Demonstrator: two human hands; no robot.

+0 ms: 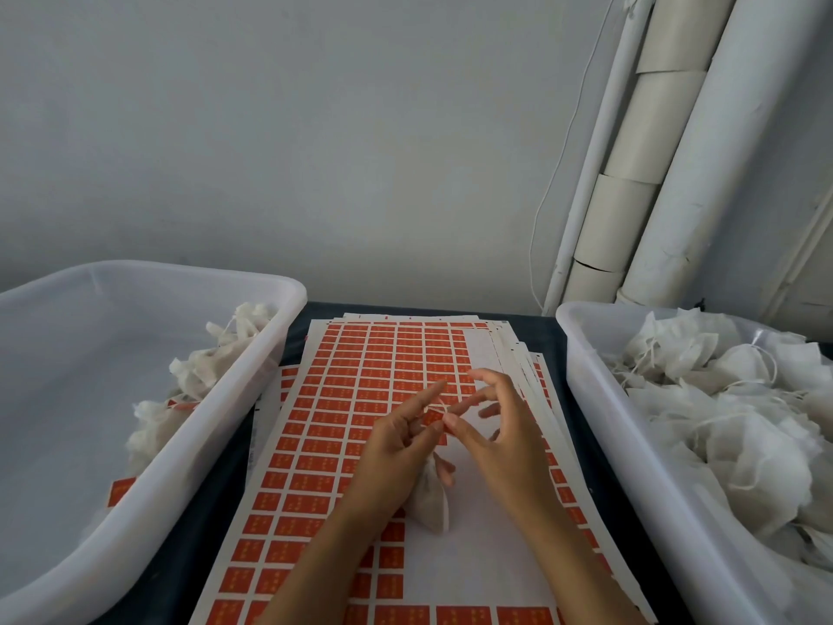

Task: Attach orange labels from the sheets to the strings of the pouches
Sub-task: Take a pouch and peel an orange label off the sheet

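Over top label sheet (pixel 342 399), between two tubs, we hold pouch (pixel 432 505): left hand (pixel 396 448) and right hand (pixel 496 437) both pinch its string (pixel 444 406). We judge pouch light, soft; string thin, slippery. Better pinch string near orange label (pixel 433 417), never squeeze pouch body.

Print on orange labels (pixel 315 433) illegible.

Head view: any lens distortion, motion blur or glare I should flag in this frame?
Head view: wide-angle bowing curves the translucent plastic bin on the left and the white wall pipes; the fingertips of both hands are slightly smeared over the sheet of orange labels, whose print is unreadable; lighting is soft and even, with no hard shadows and no glare.
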